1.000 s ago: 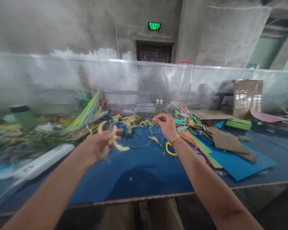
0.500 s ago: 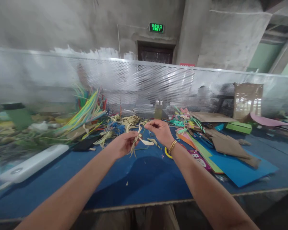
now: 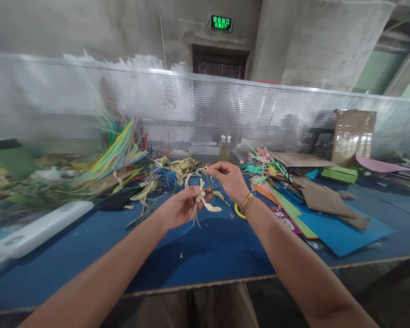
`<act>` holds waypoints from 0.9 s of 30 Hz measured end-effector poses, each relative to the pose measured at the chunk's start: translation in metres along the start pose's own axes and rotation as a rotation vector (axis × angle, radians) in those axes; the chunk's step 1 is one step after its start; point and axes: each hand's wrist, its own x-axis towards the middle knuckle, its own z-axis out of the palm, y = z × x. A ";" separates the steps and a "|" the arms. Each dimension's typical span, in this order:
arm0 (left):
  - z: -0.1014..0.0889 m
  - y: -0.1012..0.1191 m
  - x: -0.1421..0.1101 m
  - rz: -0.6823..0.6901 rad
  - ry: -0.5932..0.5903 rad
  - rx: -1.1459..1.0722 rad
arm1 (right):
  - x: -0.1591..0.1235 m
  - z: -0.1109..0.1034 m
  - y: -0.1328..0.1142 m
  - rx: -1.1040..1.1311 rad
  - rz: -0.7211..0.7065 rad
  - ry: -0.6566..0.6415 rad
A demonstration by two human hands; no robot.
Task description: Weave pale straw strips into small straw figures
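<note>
My left hand [image 3: 178, 208] is closed around a small knotted bundle of pale dried leaf strips [image 3: 208, 206], whose loose ends splay upward, right and down. Just above and to its right, my right hand [image 3: 229, 182] has thumb and forefinger pinched together. A thin strand seems to run near those fingertips, but what they hold is too small to make out. On the table under the right wrist lies a yellow ring-shaped handle [image 3: 239, 211], partly covered by the arm. Behind the hands is a heap of similar pale strips [image 3: 182, 166].
A white power strip [image 3: 43, 228] lies at left, below a bunch of coloured strips [image 3: 118, 155]. Right are a blue sheet [image 3: 348, 234], cardboard pieces [image 3: 324, 202] and a green box [image 3: 340, 174]. A small bottle [image 3: 225, 148] stands before the perforated metal screen [image 3: 239, 109].
The view has tilted down slightly. My left hand has turned the bundle, so its strips now spread more openly. My right hand stays pinched close beside it.
</note>
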 end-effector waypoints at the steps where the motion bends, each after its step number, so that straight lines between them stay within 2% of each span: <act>1: -0.001 -0.001 0.000 0.010 0.005 -0.006 | 0.001 -0.001 -0.001 0.014 0.011 0.015; 6: -0.007 0.003 0.001 0.055 0.011 -0.031 | 0.002 -0.005 -0.003 0.069 0.110 0.002; 12: -0.002 0.003 -0.002 0.088 0.006 -0.045 | -0.003 0.005 -0.008 0.062 0.055 -0.024; 19: -0.003 -0.002 -0.004 0.054 -0.058 -0.037 | -0.002 0.005 -0.007 0.107 0.095 -0.002; 24: -0.003 -0.001 -0.004 0.041 -0.030 -0.086 | 0.002 -0.001 -0.003 0.180 0.165 0.058; 27: -0.004 0.001 -0.001 0.076 0.029 -0.092 | 0.002 -0.004 -0.005 0.310 0.213 0.031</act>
